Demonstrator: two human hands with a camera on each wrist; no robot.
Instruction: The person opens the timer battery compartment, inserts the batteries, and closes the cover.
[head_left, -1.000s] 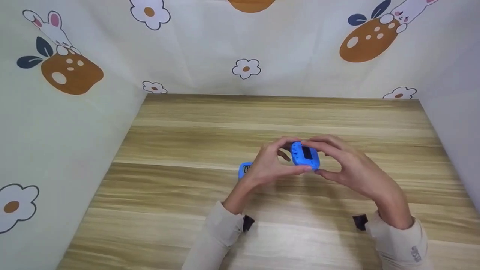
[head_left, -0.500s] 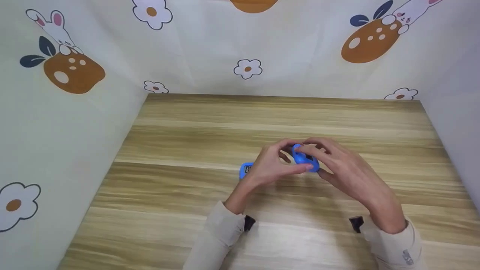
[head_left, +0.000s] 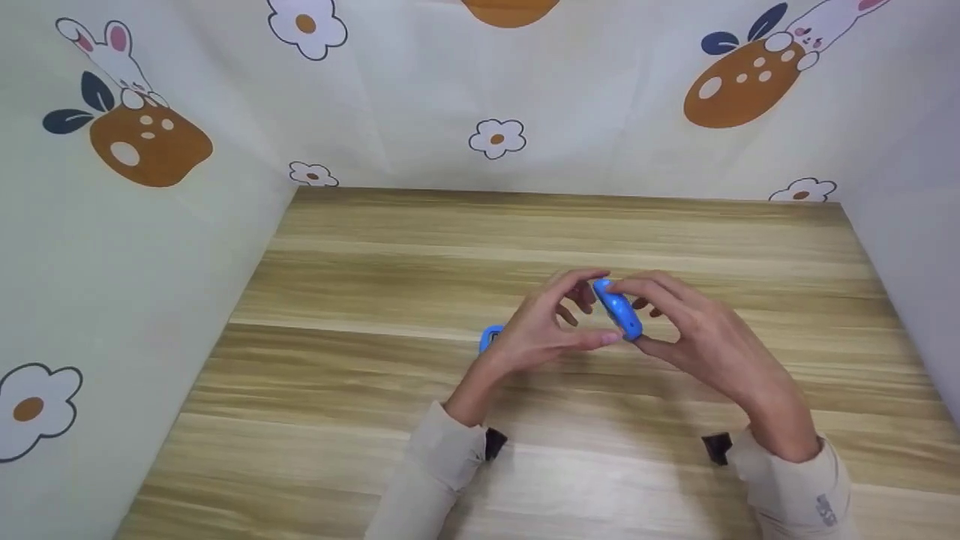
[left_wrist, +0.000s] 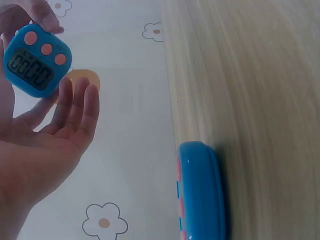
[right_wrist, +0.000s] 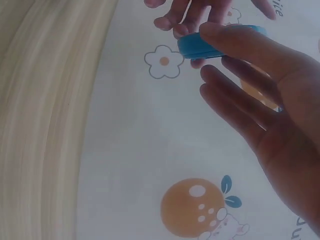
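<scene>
A blue digital timer (head_left: 619,309) is held up off the table, tilted so its edge faces the head camera. My right hand (head_left: 701,330) pinches it between thumb and fingers at opposite ends. In the left wrist view the timer's face (left_wrist: 31,67) shows a zeroed display and three pink buttons. My left hand (head_left: 536,322) is spread around its left side, with thumb and fingertips right at the edges and fingers relaxed. A second blue timer (head_left: 489,337) lies on the table, partly hidden behind the left wrist; its side (left_wrist: 200,192) shows in the left wrist view.
The wood-grain table (head_left: 390,262) is bordered at the back and sides by pale walls (head_left: 405,97) printed with flowers and rabbits. Black pieces (head_left: 718,448) sit at both sleeve cuffs.
The held timer has turned from showing its face to showing its edge. The left fingers have loosened from it, while the right hand shifted its fingers and keeps hold.
</scene>
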